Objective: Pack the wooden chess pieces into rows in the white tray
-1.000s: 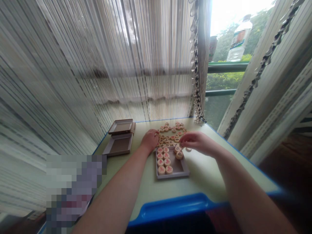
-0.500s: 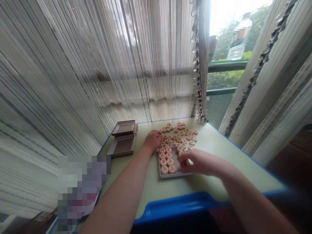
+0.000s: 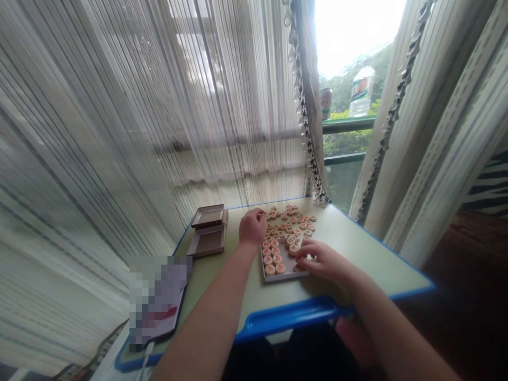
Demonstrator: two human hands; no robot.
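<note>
Round wooden Chinese chess pieces (image 3: 283, 228) with red and dark characters lie loose across the middle of the table. A shallow pale box (image 3: 273, 278) in front of them has two columns of red-marked pieces (image 3: 273, 256) along its left side and dark-marked pieces (image 3: 293, 250) at its right. My right hand (image 3: 323, 260) is over the box's right edge, fingers slightly apart, close to a piece (image 3: 297, 268) in the near right corner. My left hand (image 3: 253, 227) is curled at the left edge of the loose pieces. Its fingertips are mostly hidden, and what they pinch is unclear.
A brown box (image 3: 208, 216) and an open tray (image 3: 206, 241) stand at the table's back left. A tablet-like device (image 3: 164, 307) with a white cable lies front left. Blue edging (image 3: 289, 317) rims the table. Striped curtains hang behind; a bottle (image 3: 362, 92) and can (image 3: 326, 103) stand by the window.
My right hand's fingers have loosened and drawn back a little from the piece in the box's near right corner. My left hand has curled more, and the view has shifted.
</note>
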